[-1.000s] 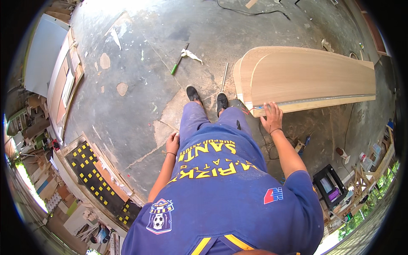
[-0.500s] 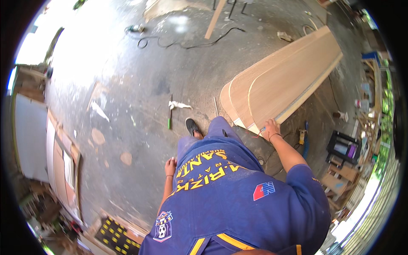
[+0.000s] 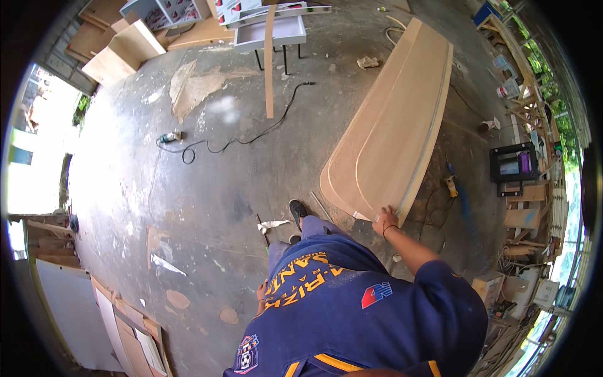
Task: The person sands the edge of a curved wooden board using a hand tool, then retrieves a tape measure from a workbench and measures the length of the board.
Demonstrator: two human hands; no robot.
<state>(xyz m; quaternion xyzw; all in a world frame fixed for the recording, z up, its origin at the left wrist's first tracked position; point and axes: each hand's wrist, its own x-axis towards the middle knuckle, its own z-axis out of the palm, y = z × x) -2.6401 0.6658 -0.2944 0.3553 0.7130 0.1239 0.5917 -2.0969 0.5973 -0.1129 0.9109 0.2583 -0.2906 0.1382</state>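
Note:
A long light-brown wooden panel [image 3: 396, 132] with rounded near corners and a pale curved line lies to the right of centre. On its near end rests my right hand [image 3: 385, 220], its fingers curled close together at the edge. A small whitish bit shows by the fingertips, too small to name. My left hand [image 3: 262, 294] hangs low beside my hip, partly hidden by the blue shirt, with its fingers hard to make out. A thin rod [image 3: 320, 206] lies on the floor between my shoe and the panel.
A corded power tool [image 3: 170, 136] lies left on the concrete floor, its black cable [image 3: 242, 142] winding rightward. A white table [image 3: 270, 34] stands far ahead with a wooden strip [image 3: 269, 75] at it. A yellow tool [image 3: 451, 186] is right of the panel. Boards [image 3: 72, 308] lean at left.
My view has tilted up and turned, bringing the white table and cabinets into sight. My right hand stays at the panel's near end; my left hand is now more hidden by the shirt.

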